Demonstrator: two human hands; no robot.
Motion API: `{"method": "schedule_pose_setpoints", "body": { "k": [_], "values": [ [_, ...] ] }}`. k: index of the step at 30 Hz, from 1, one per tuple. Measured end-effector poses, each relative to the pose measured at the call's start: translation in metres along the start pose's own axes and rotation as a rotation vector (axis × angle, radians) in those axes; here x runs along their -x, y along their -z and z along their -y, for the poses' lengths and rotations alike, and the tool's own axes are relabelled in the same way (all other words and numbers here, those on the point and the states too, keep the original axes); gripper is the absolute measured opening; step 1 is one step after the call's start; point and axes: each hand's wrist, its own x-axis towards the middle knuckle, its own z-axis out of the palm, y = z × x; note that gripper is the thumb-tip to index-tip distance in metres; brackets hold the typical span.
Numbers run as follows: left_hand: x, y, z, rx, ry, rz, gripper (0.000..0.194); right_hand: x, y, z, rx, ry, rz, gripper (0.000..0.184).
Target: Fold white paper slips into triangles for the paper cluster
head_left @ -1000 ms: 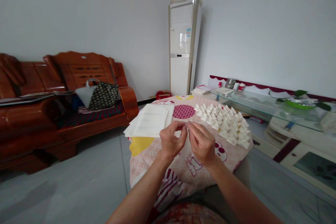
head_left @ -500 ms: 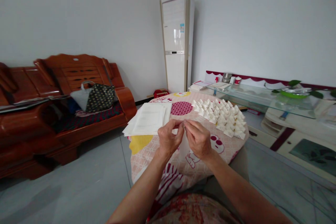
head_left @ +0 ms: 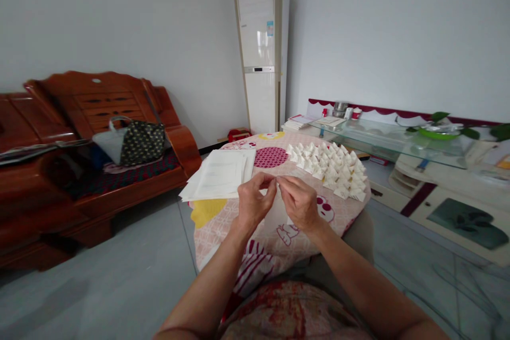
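Observation:
My left hand [head_left: 255, 199] and my right hand [head_left: 298, 202] meet fingertip to fingertip over the near half of the round table. Both are closed in a pinch at the top of a thin white sheet of paper [head_left: 275, 215], which hangs down between them; its pinched edge is mostly hidden by my fingers. Beyond my left hand lies a loose stack of white paper sheets [head_left: 221, 172]. Past my right hand stand several small folded white paper pieces [head_left: 329, 167] with pointed tips, packed in rows.
A pink patterned cloth [head_left: 223, 234] covers the table. To the left is a wooden sofa [head_left: 183, 143] with a dotted bag [head_left: 142, 142] on it. A tall white air conditioner [head_left: 261, 53] stands in the corner. A glass-topped cabinet [head_left: 382, 138] runs along the right wall.
The view has tilted slightly down and turned right, so the room appears shifted. Both hands keep their pinch with the fingertips together; the paper still hangs between them.

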Motion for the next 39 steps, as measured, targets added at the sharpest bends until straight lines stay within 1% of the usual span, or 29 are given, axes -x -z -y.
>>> {"method": "schedule_pose_setpoints", "body": {
  "k": [6,11,17,20,22,25,26,28,30,31,32,35,37,39],
  "values": [
    [0.001,0.000,0.001,0.020,-0.012,0.012,0.010,0.000,0.001,0.001,-0.009,0.003,-0.002,0.034],
    [0.001,0.003,0.002,0.019,-0.026,0.060,0.012,0.001,0.003,0.000,-0.003,0.002,0.003,0.033],
    [0.001,0.000,0.003,0.011,-0.006,0.067,0.014,0.004,0.005,-0.002,-0.004,-0.049,0.048,0.035],
    [0.000,-0.001,0.002,0.033,0.032,0.109,0.014,0.003,0.005,-0.004,-0.011,-0.077,0.067,0.034],
    [-0.002,0.001,0.002,0.020,0.059,0.165,0.013,0.001,0.006,-0.004,-0.007,-0.077,0.058,0.034],
    [-0.005,0.008,0.004,-0.127,0.087,0.248,0.010,-0.003,0.009,-0.008,0.011,-0.065,0.044,0.033],
    [-0.008,0.013,0.005,-0.191,0.095,0.257,0.013,-0.004,0.011,-0.010,0.020,-0.074,0.054,0.033],
    [-0.014,0.022,0.006,-0.254,0.111,0.259,0.012,-0.006,0.015,-0.017,0.041,-0.132,0.110,0.029],
    [-0.022,0.033,0.006,-0.289,0.108,0.270,0.013,-0.009,0.023,-0.025,0.053,-0.248,0.185,0.025],
    [-0.027,0.038,0.006,-0.308,0.097,0.283,0.015,-0.011,0.027,-0.029,0.042,-0.311,0.238,0.021],
    [-0.033,0.043,0.007,-0.322,0.083,0.295,0.016,-0.014,0.032,-0.033,0.010,-0.370,0.261,0.018],
    [-0.050,0.058,0.010,-0.312,0.059,0.326,0.015,-0.030,0.050,-0.039,-0.150,-0.525,0.221,0.013],
    [-0.063,0.066,0.017,-0.255,0.054,0.395,0.018,-0.043,0.061,-0.042,-0.272,-0.631,0.179,0.015],
    [-0.079,0.072,0.028,-0.181,0.037,0.503,0.018,-0.057,0.068,-0.046,-0.419,-0.747,0.150,0.022]
  ]
}}
